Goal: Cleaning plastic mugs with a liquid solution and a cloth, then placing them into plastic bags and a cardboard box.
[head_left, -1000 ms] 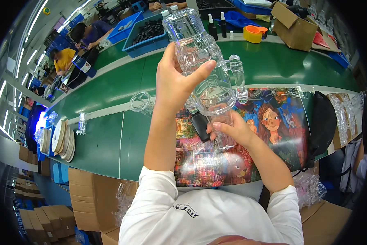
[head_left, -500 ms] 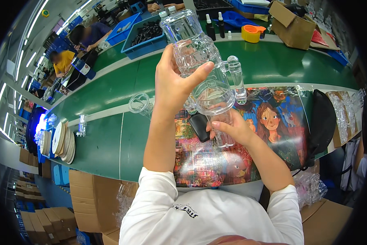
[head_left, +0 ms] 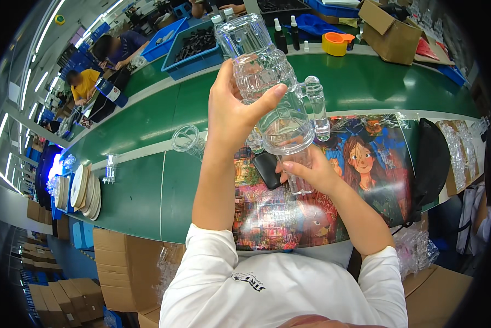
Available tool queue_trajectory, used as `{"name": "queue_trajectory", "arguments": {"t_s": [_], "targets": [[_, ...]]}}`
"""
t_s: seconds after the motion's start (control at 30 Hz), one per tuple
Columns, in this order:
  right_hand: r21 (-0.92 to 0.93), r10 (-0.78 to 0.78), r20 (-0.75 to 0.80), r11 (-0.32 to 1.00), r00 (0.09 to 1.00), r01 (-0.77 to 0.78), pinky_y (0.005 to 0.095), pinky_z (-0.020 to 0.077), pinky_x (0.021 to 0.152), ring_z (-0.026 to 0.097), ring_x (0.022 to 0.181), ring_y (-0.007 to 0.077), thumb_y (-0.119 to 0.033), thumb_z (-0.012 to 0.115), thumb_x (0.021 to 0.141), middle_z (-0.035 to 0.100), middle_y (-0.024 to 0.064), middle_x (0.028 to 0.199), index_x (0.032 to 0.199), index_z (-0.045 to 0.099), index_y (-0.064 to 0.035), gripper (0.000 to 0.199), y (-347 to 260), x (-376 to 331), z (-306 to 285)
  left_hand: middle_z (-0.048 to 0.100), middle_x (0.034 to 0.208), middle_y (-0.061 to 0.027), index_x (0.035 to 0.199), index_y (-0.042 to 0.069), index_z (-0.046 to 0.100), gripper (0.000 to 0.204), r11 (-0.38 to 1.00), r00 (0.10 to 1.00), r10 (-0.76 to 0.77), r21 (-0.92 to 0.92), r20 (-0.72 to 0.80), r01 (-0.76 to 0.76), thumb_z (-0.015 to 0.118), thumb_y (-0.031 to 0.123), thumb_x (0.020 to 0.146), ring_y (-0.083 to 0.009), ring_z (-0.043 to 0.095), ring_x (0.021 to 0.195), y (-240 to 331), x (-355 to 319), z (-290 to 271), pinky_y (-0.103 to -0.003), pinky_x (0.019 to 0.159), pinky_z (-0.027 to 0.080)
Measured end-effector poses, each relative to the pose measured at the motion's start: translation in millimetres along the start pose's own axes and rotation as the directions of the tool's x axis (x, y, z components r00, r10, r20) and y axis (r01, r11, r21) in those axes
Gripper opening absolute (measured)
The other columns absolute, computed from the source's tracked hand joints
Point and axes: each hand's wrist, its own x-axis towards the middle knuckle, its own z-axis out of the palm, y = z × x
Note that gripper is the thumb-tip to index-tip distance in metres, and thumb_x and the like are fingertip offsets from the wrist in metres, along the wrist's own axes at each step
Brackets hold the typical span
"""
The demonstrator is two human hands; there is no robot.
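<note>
A large clear glass vessel (head_left: 285,116), shaped like a figure with stubby side arms and leg-like tubes, is held tilted above the bench, its wide mouth pointing up and away. My left hand (head_left: 229,112) is wrapped round its upper body, thumb across the front. Lower down, my right hand (head_left: 315,170) grips the vessel's bottom tubes. Partly hidden behind my left forearm is another clear glass piece (head_left: 187,138) with a round rim. Beneath my hands lies a glossy illustrated mat (head_left: 327,218), with a small black case (head_left: 266,168) on it.
Beyond the bench runs a green belt (head_left: 360,82). Farther back are a blue bin (head_left: 193,50) of black parts, an orange tape roll (head_left: 335,44) and a cardboard box (head_left: 390,33). White spools (head_left: 86,191) stand left; a black bag (head_left: 431,164) lies right. Co-workers sit far left.
My hands and the glass vessel stay almost still, with only a slight shift. At the far edge, a co-worker's hands have moved.
</note>
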Motion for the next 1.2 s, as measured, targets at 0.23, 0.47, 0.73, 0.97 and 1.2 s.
{"name": "queue_trajectory", "arguments": {"t_s": [0.23, 0.47, 0.73, 0.97, 1.2], "targets": [[-0.063, -0.002, -0.014, 0.998, 1.000, 0.001, 0.0294, 0.0488, 0.068, 0.059, 0.072, 0.0151, -0.010, 0.062, 0.081, 0.059, 0.0101, 0.089, 0.119, 0.039, -0.0016, 0.046, 0, -2, -1, 0.058, 0.098, -0.0102, 0.110, -0.001, 0.045, 0.059, 0.999, 0.996, -0.032, 0.023, 0.085, 0.030, 0.078, 0.021, 0.065, -0.0139, 0.058, 0.088, 2, -2, -6, -0.026, 0.075, 0.047], [-0.122, 0.022, 0.083, 0.992, 0.996, -0.012, 0.0299, 0.0494, 0.073, 0.059, 0.084, 0.0158, -0.002, 0.067, 0.074, 0.058, 0.0108, 0.099, 0.125, 0.035, -0.0007, 0.060, 6, -6, 6, 0.056, 0.102, -0.0141, 0.121, -0.001, 0.038, 0.076, 0.971, 0.962, -0.090, -0.195, 0.257, 0.142, 0.077, 0.028, 0.063, -0.0210, 0.057, 0.093, 10, -4, -42, -0.032, 0.081, 0.047], [-0.116, 0.111, 0.175, 0.989, 0.978, -0.091, 0.0285, 0.0435, 0.084, 0.053, 0.095, 0.0116, -0.011, 0.071, 0.074, 0.058, 0.0049, 0.104, 0.114, 0.048, -0.0019, 0.047, -1, -14, 23, 0.048, 0.102, -0.0149, 0.133, 0.004, 0.021, 0.079, 0.646, 0.902, 0.344, -0.763, 0.263, -0.024, 0.065, 0.032, 0.073, -0.0333, 0.051, 0.102, -9, 0, -35, -0.053, 0.085, 0.047], [0.002, 0.096, 0.175, 0.995, 0.980, -0.098, 0.0297, 0.0434, 0.085, 0.053, 0.095, 0.0121, -0.011, 0.073, 0.073, 0.058, 0.0063, 0.102, 0.109, 0.051, -0.0028, 0.044, -14, -18, 35, 0.045, 0.090, -0.0108, 0.133, 0.007, 0.023, 0.074, 0.613, 0.933, 0.260, -0.789, 0.249, 0.040, 0.063, 0.026, 0.074, -0.0244, 0.052, 0.082, 1, -4, -26, -0.050, 0.081, 0.050], [-0.336, 0.126, 0.178, 0.940, 0.976, -0.060, 0.0322, 0.0409, 0.090, 0.054, 0.102, 0.0168, -0.016, 0.075, 0.070, 0.058, 0.0097, 0.110, 0.122, 0.043, -0.0013, 0.063, -14, -28, 23, 0.052, 0.086, -0.0147, 0.129, 0.008, 0.029, 0.075, 0.512, 0.955, 0.259, -0.859, 0.147, -0.007, 0.067, 0.015, 0.065, -0.0304, 0.059, 0.081, 13, -12, -17, -0.046, 0.076, 0.053]]}}
